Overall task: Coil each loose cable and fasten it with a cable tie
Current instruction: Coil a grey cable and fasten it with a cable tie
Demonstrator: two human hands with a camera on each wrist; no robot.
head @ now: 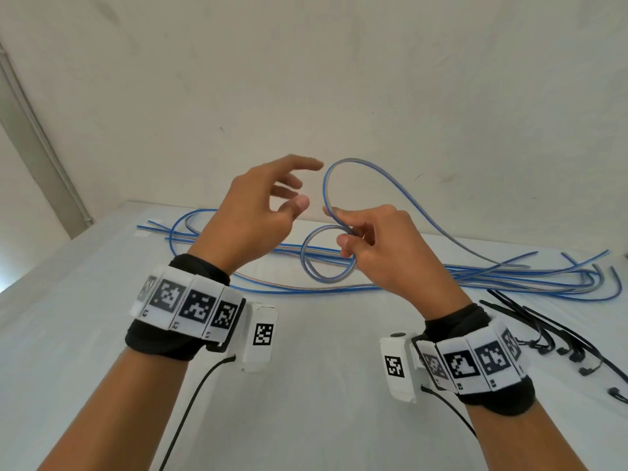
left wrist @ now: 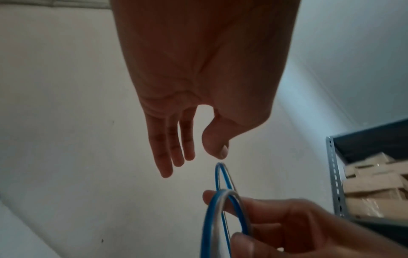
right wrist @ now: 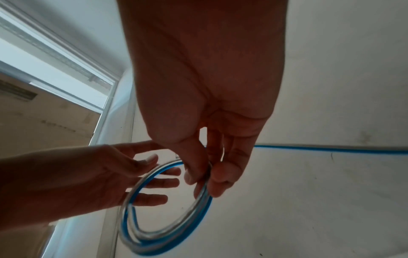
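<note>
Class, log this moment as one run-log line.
right hand: pinches coiled cable | left hand: open beside the coil, holding nothing | cable ties: untouched on table

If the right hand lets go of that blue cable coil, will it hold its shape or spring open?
It would probably spring open: the blue cable arcs in a wide self-supporting loop above the right hand, so it looks springy, not limp. No tie shows on it; the cable ties lie on the table. It seems light, since a thumb-and-finger pinch holds it. The left hand is open.
</note>
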